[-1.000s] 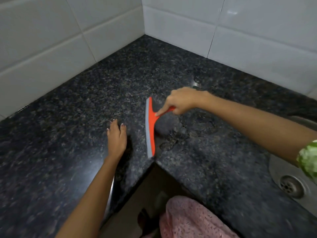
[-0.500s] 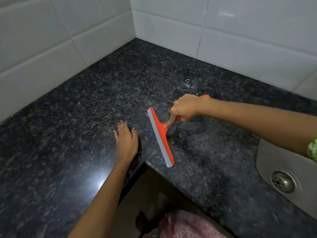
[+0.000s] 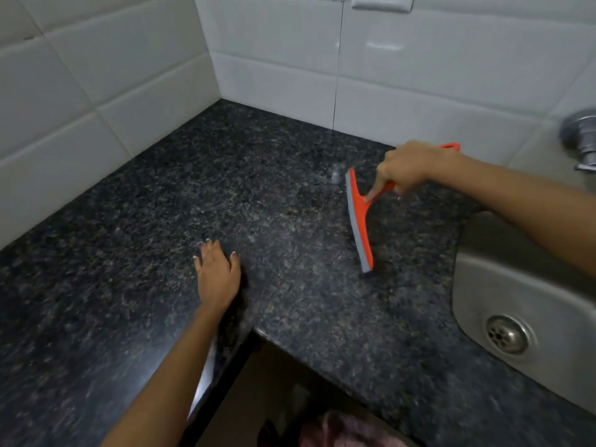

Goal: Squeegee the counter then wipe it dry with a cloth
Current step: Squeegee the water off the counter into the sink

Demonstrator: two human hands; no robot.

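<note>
An orange squeegee (image 3: 360, 221) with a grey rubber blade rests its blade on the dark speckled granite counter (image 3: 225, 195), right of centre. My right hand (image 3: 408, 169) grips its handle, index finger stretched along the neck. My left hand (image 3: 217, 274) lies flat on the counter near the inner corner of the front edge, fingers together, holding nothing. A small patch of water (image 3: 332, 175) glistens just beyond the blade's far end. No cloth lies on the counter.
A steel sink (image 3: 483, 285) with a drain (image 3: 508, 333) is set into the counter at the right. A metal tap (image 3: 580, 140) juts from the white tiled wall (image 3: 403, 75). The counter is L-shaped. Pink fabric (image 3: 342, 430) shows below the edge.
The squeegee in my right hand has slid right across the counter, closer to the sink. My left hand has stayed flat in the same spot. The view has shifted right.
</note>
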